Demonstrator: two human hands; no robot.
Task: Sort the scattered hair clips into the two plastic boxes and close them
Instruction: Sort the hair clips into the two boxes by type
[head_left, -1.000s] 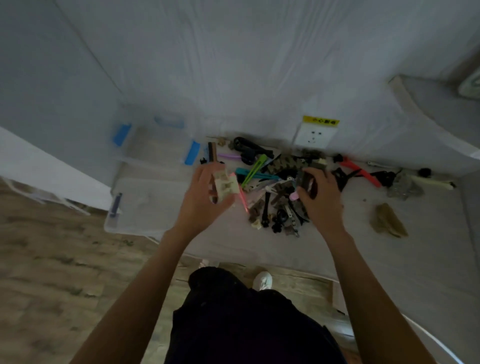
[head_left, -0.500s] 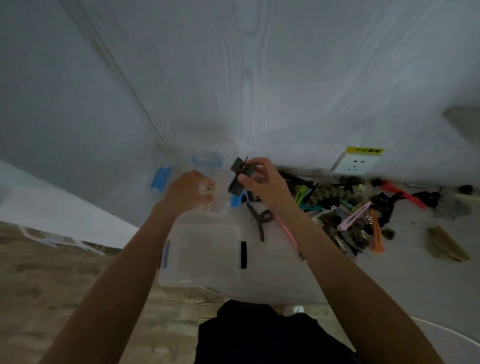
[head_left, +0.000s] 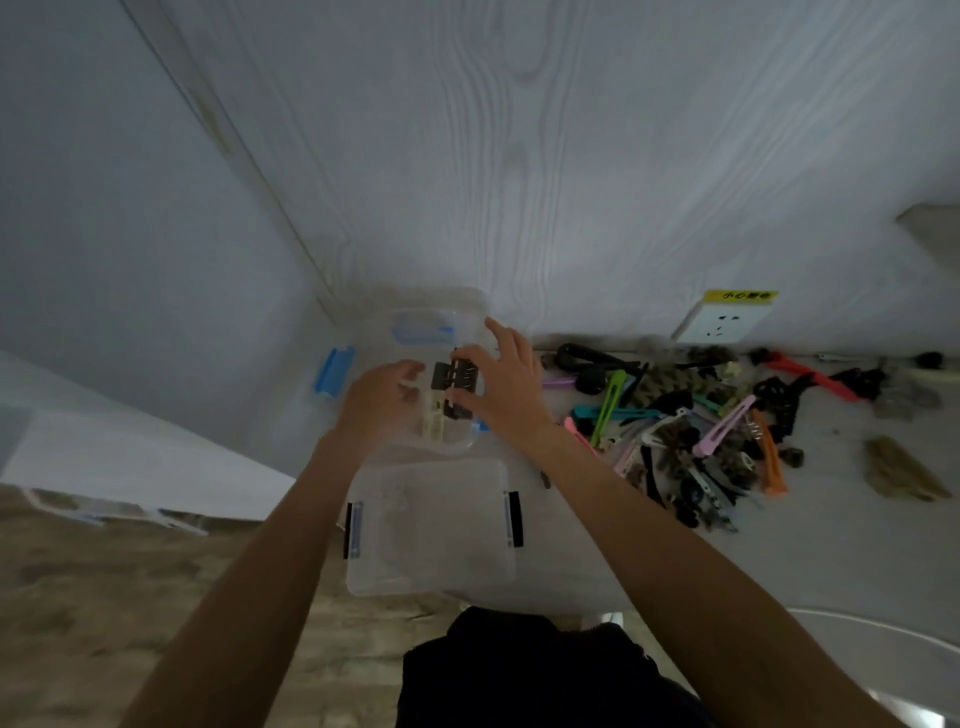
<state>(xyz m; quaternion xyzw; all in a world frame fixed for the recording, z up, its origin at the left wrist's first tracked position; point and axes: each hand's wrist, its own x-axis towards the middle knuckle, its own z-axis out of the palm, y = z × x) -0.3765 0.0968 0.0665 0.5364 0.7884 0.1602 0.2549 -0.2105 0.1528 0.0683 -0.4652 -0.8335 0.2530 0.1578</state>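
A pale table (head_left: 779, 561) runs along a white wood-grain wall (head_left: 519, 156), and a wooden floor (head_left: 104, 597) shows below its near edge. On the left part of the table sit two clear plastic boxes, one behind the other. The near box (head_left: 431, 566) has black latches on its two sides, and what lies in it is too faint to make out. The far box (head_left: 441, 317) has blue latches and stands against the wall, and both hands are over it. To the right of the boxes, a pile of hair clips (head_left: 696, 431) spreads across the table, mixed in colour: green, teal, pink, orange, red, black and patterned ones, lying touching and overlapping. A brownish clip (head_left: 901, 470) lies apart at the far right. A white wall socket (head_left: 719, 325) with a yellow label above it sits on the wall behind the pile. The right hand (head_left: 506, 387) reaches over the far box with its fingers spread; whether its thumb still touches the dark clip (head_left: 454, 375) hanging over the box's opening is not clear. The left hand (head_left: 382, 397) is beside it on the left, fingers loosely curled toward the same spot, holding nothing that can be seen. Below the dark clip, a cream clip (head_left: 434, 418) lies inside the far box, with another small dark clip (head_left: 457, 410) just beside it.
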